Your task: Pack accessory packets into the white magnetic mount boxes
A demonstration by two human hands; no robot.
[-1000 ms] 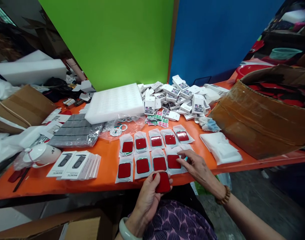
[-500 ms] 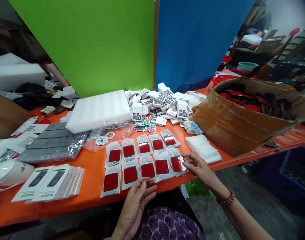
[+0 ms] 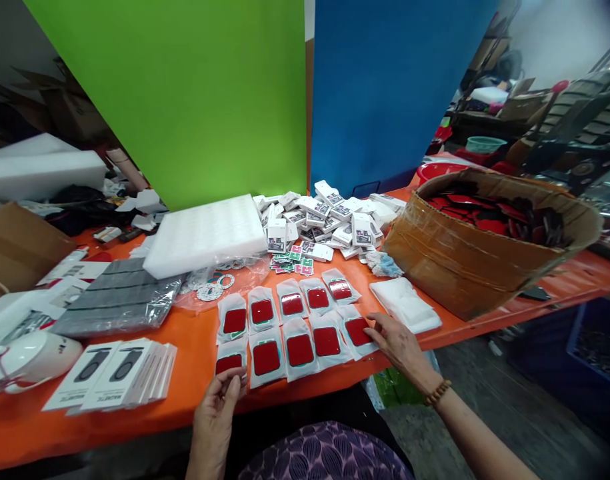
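Note:
Two rows of white pouches (image 3: 277, 381), each with a dark red rounded-square pad on top, lie before me on the orange table. My left hand (image 3: 217, 405) is at the front-left pouch (image 3: 233, 348), thumb and fingers closed on its near edge and covering part of its red pad (image 3: 229, 363). My right hand (image 3: 397, 343) touches the right edge of the front-right red pad (image 3: 357, 331), its fingers stretched out and apart. That pad lies flat on its pouch. Green-edged cards show beneath some pads.
Stacked magnetic-product boxes (image 3: 119, 373) and a white mug (image 3: 37, 357) stand left. Behind lie a white foam block (image 3: 209, 233), small white boxes (image 3: 317, 217) and cards (image 3: 292, 260). Right are a stack of white pouches (image 3: 405, 303) and a carton (image 3: 445, 267) of red pads.
My left hand has moved left from the middle of the front row to its left-end pouch. My right hand remains at the front-right pad, which now lies flatter. The view has shifted slightly.

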